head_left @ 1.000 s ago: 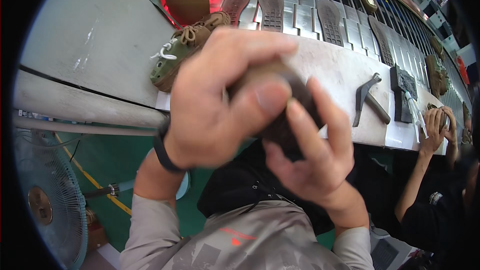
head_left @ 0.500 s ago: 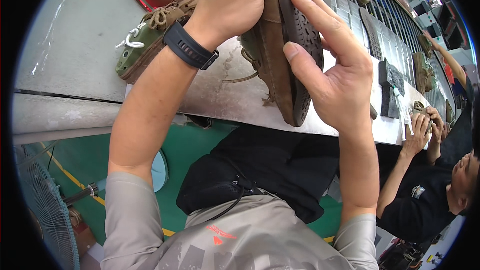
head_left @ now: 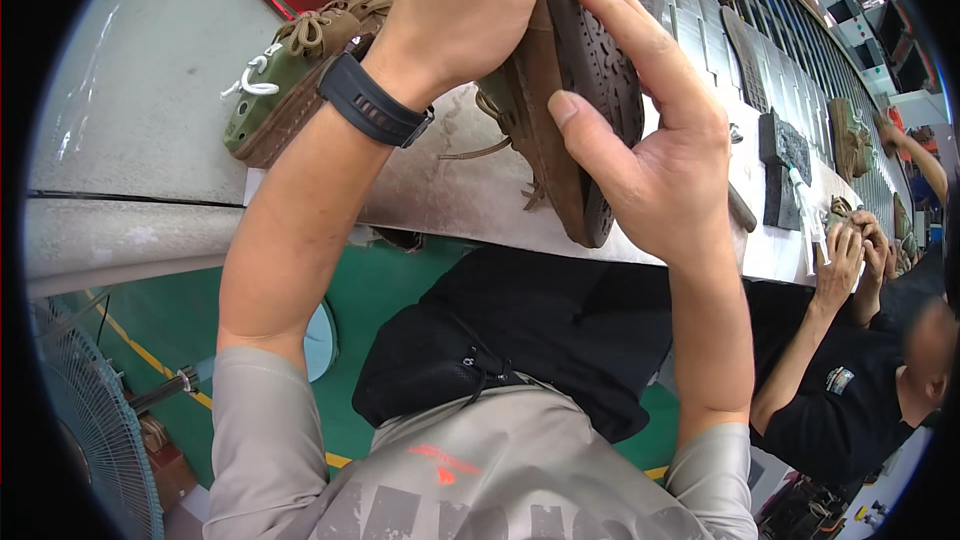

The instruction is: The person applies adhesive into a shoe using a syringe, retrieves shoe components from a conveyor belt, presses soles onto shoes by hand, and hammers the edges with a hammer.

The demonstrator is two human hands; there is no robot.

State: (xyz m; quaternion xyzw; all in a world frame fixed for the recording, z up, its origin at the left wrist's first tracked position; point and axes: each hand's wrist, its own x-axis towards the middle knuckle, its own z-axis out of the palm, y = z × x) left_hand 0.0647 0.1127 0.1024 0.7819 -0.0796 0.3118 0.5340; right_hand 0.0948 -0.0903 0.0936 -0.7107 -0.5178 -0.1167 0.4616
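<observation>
Over the front strip of the white workbench (head_left: 400, 195), I've got a brown-and-green lace-up shoe (head_left: 556, 130) stood on end, tread turned to my right. Left hand (head_left: 470, 15) closed round its upper end, fingers partly hidden. Right hand (head_left: 655, 145) lies across the dark outsole, thumb by the side edge, fingers over the tread; gripping or only pressing, can't tell.

Room: shoe's lower end sits just inside the bench's front edge in view; can't tell if it touches the top. Bare bench lies between my left forearm and the shoe. Tighter on the left, where a second shoe (head_left: 285, 75) with a white lace sits just beside my watch (head_left: 375, 100). To the right, a tool handle (head_left: 741, 210) is near my wrist, then a black block (head_left: 785, 165). Slatted conveyor (head_left: 700, 10) runs along the far side.

Looks: brown upper, green panel, one lace end hanging loose, frayed brown bits low on the side, chunky dark tread.

Farther right, a co-worker's hands (head_left: 848, 255) hold another shoe. Green floor (head_left: 375, 285) below the edge.
</observation>
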